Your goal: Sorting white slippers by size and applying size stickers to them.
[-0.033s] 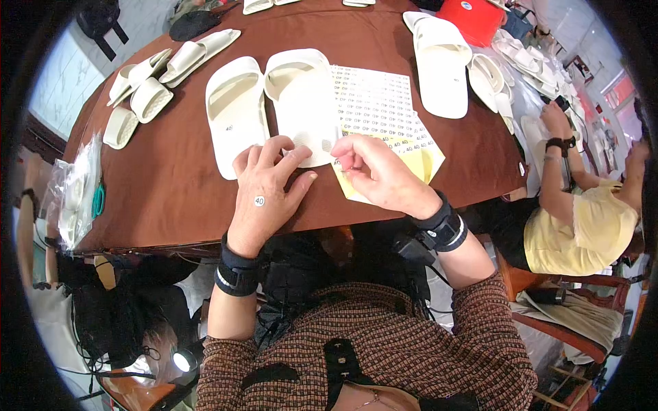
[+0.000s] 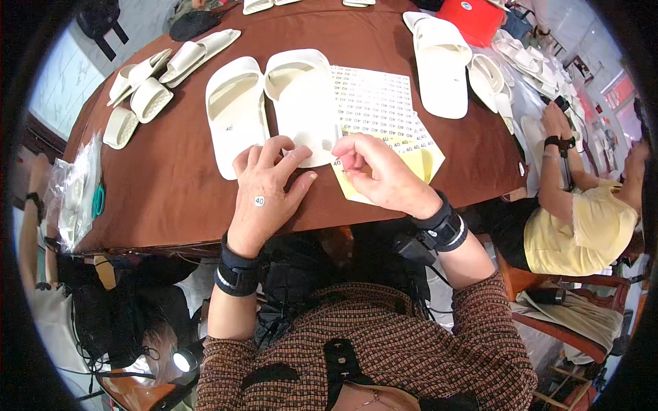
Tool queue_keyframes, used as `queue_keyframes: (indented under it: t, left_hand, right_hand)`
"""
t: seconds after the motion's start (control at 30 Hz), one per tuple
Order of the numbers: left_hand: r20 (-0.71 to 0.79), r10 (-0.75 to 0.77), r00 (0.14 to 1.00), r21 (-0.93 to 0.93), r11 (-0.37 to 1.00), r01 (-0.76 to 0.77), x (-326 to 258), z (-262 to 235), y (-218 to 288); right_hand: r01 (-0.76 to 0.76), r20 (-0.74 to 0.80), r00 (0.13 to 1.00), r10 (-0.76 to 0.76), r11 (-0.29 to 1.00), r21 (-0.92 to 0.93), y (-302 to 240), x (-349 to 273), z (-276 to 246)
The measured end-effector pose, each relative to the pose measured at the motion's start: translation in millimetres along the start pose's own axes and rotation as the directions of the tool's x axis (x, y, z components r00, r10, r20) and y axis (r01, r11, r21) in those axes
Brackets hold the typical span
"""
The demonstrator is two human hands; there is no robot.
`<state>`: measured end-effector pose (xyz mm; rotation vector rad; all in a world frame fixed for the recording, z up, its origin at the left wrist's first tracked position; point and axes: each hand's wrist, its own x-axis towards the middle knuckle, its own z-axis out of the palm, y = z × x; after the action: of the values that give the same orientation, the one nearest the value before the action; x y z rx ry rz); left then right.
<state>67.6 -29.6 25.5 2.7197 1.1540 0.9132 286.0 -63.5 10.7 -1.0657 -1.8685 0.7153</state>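
Two cream slide slippers lie side by side before me, the left slipper (image 2: 237,123) with a small round sticker on its insole and the right slipper (image 2: 299,103) partly on a sticker sheet. My left hand (image 2: 267,192) rests across their heel ends, fingers spread and thumb apart; another round sticker is stuck on its back. My right hand (image 2: 384,172) is closed in a pinch over the white sticker sheet (image 2: 377,103), beside the right slipper's heel. Whatever its fingertips hold is hidden. Yellow backing paper (image 2: 418,164) shows under that hand.
Another slipper (image 2: 442,75) lies to the right, near a red container (image 2: 473,20). Several smaller slippers (image 2: 151,99) sit at the left, above plastic bags (image 2: 72,198) and teal-handled scissors (image 2: 99,198). A person in a yellow top (image 2: 582,229) works at the right on the brown-covered table (image 2: 157,192).
My hands and the slippers stay practically in place. At the far left another person's arm has shifted, and the hands of the person at the right have moved slightly.
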Motion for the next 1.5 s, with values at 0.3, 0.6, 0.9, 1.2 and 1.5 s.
queue_keyframes:
  t: [0.3, 0.6, 0.9, 1.2, 1.5]
  left_hand:
    - [-0.015, 0.016, 1.000, -0.003, 1.000, -0.016, 0.5, 1.6, 0.2]
    - [-0.076, 0.032, 0.997, -0.035, 0.999, -0.035, -1.6, 0.2, -2.7]
    - [-0.112, 0.051, 0.992, -0.072, 0.996, -0.059, -5.7, 0.6, -2.8]
    - [-0.095, 0.034, 0.995, -0.071, 0.997, -0.041, -1.0, -0.6, -6.2]
    - [-0.125, 0.049, 0.991, -0.050, 0.997, -0.055, -8.2, -0.2, -9.6]
  right_hand:
    - [0.002, -0.090, 0.996, 0.009, 0.992, 0.125, -5.5, -4.8, -8.2]
    - [0.070, -0.057, 0.997, -0.059, 0.971, 0.228, -52.1, 18.9, -27.8]
    - [-0.027, 0.131, 0.990, 0.051, 0.984, -0.178, -18.0, 92.4, -14.1]
    - [0.073, 0.120, 0.992, -0.025, 0.906, -0.416, 14.8, 108.0, -4.2]
    - [0.189, 0.036, 0.981, -0.191, 0.897, -0.400, 22.3, 105.6, 7.5]
